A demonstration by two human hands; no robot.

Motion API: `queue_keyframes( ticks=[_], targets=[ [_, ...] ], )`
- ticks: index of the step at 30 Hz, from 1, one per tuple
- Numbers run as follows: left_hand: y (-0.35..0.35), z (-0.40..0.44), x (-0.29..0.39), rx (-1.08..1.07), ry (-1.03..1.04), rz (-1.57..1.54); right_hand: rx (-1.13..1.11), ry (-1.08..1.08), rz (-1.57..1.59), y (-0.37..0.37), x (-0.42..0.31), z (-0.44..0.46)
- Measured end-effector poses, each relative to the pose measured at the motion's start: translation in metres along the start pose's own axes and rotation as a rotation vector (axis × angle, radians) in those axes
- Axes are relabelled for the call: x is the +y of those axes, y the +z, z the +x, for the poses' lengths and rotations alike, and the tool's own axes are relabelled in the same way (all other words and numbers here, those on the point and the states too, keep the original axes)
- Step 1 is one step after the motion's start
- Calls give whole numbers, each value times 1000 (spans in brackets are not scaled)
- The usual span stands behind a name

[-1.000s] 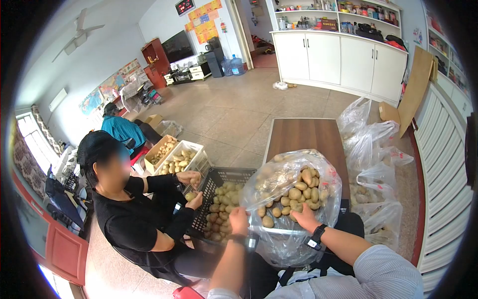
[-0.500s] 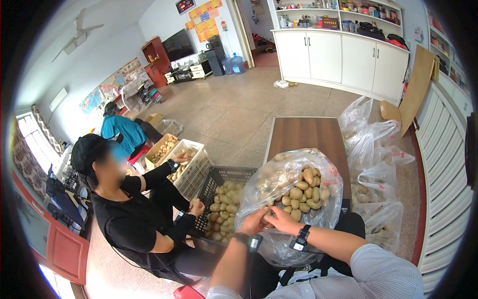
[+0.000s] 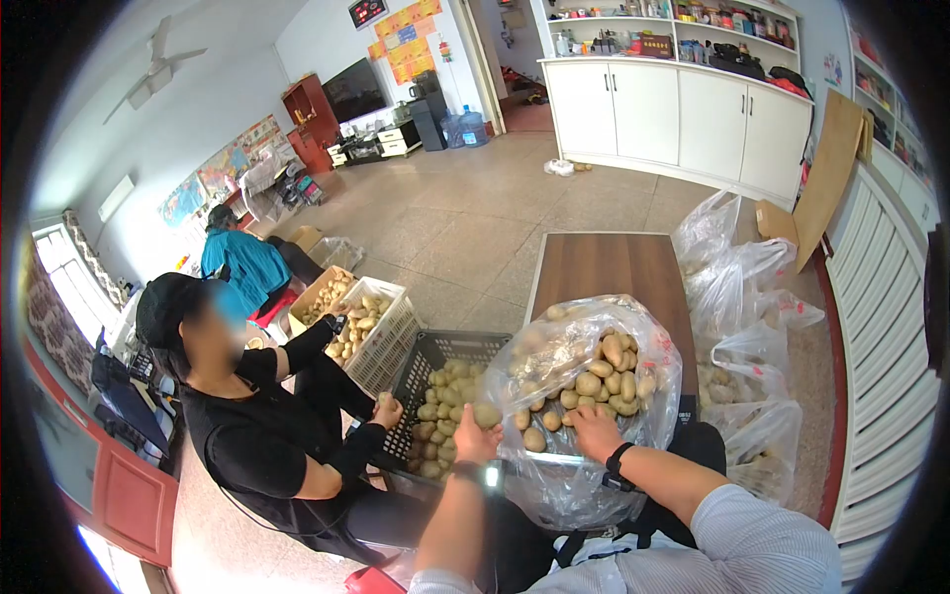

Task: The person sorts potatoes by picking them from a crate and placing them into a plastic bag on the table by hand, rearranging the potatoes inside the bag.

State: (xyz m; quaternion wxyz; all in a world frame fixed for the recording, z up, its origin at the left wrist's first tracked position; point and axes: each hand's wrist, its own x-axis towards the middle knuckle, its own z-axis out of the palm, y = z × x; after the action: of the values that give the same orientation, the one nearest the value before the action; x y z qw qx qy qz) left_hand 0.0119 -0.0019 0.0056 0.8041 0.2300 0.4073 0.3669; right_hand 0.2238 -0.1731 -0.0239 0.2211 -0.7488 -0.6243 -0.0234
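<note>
My left hand (image 3: 477, 439) is closed around a potato (image 3: 486, 414), held between the dark crate (image 3: 465, 346) and the clear plastic bag (image 3: 643, 322). Many potatoes lie inside the open bag, on the front of the brown table (image 3: 604, 267). My right hand (image 3: 596, 433) reaches into the bag's mouth with its fingers on the potatoes at the near edge; whether it grips one is hidden. Beside my left hand, the dark crate holds a heap of potatoes.
A person in black (image 3: 257, 426) sits at the left holding a potato, near a white crate (image 3: 381, 346) of potatoes. Farther back sits a person in teal (image 3: 242, 265). Filled plastic bags (image 3: 747, 351) stand right of the table; a white cabinet (image 3: 643, 114) is behind.
My hands met at the bag's near edge, then parted. My left hand has moved left with a potato, my right hand back onto the potatoes. The seated person's far hand reached to the white crate.
</note>
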Motion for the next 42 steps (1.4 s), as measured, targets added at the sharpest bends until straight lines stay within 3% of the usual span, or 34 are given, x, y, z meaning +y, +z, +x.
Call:
queue_keyframes(
  ticks=[9,20,23,26,35,37,42],
  targets=[
    [-42,25,9,138,5,-324,54,4,-153,0,4,0],
    [-108,60,11,376,127,-268,-234,23,-70,1,6,-16],
    [-110,63,9,425,135,-295,-50,-52,-83,10,9,-25],
    [-105,58,11,431,147,-259,-185,-47,-93,12,15,-30],
    [-76,32,24,474,134,-84,-196,-25,59,3,21,-43],
    [-58,26,23,500,280,-10,-186,11,93,5,23,-44],
    [-16,1,15,253,355,268,-208,153,250,11,28,-36]
  ],
)
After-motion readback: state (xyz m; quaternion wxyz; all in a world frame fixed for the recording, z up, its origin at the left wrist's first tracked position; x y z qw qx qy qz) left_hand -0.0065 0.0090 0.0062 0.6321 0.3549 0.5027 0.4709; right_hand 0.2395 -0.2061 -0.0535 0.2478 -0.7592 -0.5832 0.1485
